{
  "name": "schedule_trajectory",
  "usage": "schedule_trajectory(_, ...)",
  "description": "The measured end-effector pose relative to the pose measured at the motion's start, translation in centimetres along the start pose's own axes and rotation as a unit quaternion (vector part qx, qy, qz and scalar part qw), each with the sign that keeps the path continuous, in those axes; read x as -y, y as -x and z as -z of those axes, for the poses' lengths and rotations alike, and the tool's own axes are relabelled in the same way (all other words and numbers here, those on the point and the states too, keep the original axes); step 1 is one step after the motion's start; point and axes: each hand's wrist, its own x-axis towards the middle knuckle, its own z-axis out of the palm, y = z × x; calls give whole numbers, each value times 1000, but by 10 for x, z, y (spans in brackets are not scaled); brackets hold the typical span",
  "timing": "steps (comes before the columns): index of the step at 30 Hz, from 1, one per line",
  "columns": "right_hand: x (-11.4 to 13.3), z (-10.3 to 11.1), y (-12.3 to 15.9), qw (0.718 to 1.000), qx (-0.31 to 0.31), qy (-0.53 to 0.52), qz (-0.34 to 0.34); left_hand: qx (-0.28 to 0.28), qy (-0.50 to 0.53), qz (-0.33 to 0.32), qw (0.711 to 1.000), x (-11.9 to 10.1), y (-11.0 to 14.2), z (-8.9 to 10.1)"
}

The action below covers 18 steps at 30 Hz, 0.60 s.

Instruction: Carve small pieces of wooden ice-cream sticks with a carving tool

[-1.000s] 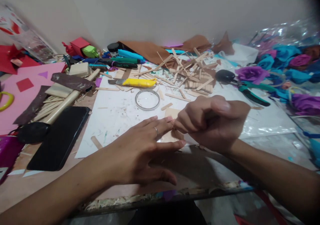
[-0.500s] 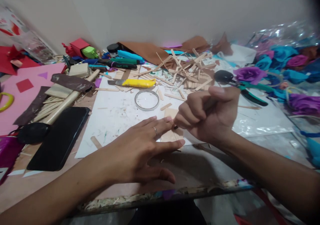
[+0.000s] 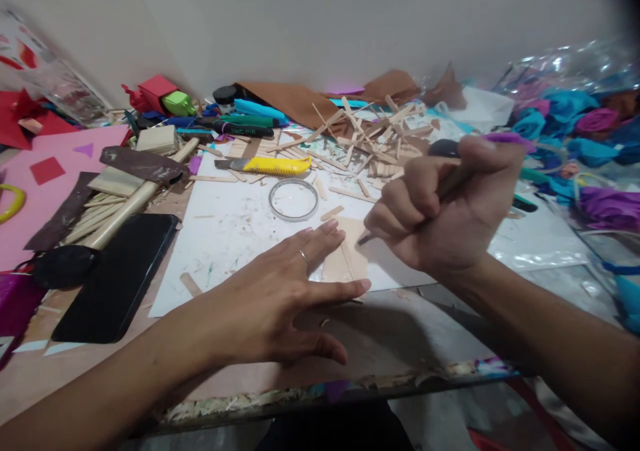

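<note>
My left hand (image 3: pixel 290 297) lies with spread, stretched fingers, its fingertips on the left and lower edges of a small pale wooden piece (image 3: pixel 356 257). A thin line or seam runs along the piece. My right hand (image 3: pixel 440 211) is closed in a fist around a slim tool with a dark tip (image 3: pixel 364 240). Its tip pokes out below the fist over the right side of the wooden piece; whether it touches cannot be seen. Most of the tool is hidden in the palm, so its exact kind is unclear. White paper (image 3: pixel 240 231) lies under the wood.
Beyond the hands lie a tape ring (image 3: pixel 273 209), a yellow box cutter (image 3: pixel 277 165) and a heap of craft sticks (image 3: pixel 375 147). A black phone (image 3: pixel 117 284) and a hammer (image 3: pixel 123 214) are at left. Purple crepe flowers (image 3: pixel 607 207) lie right. The table edge (image 3: pixel 280 397) is close.
My right hand has moved right and slightly away from my left hand, uncovering more of the wooden piece and the tool's tip. My left hand has barely shifted.
</note>
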Motion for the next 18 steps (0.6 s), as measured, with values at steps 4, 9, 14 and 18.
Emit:
schedule_trajectory(4, -5, -1, 1, 1000, 15, -14, -2, 7, 4, 2, 1000, 2, -2, 0)
schedule_trajectory(9, -17, -4, 1, 996, 78, -43, -4, 14, 34, 3, 999, 0, -5, 3)
schedule_trajectory(14, -16, 1, 0, 994, 106, -30, -19, 24, 28, 6, 999, -2, -6, 4)
schedule_trajectory(18, -14, 0, 0, 993, 114, -23, -18, 24, 32, 6, 999, -1, -6, 5)
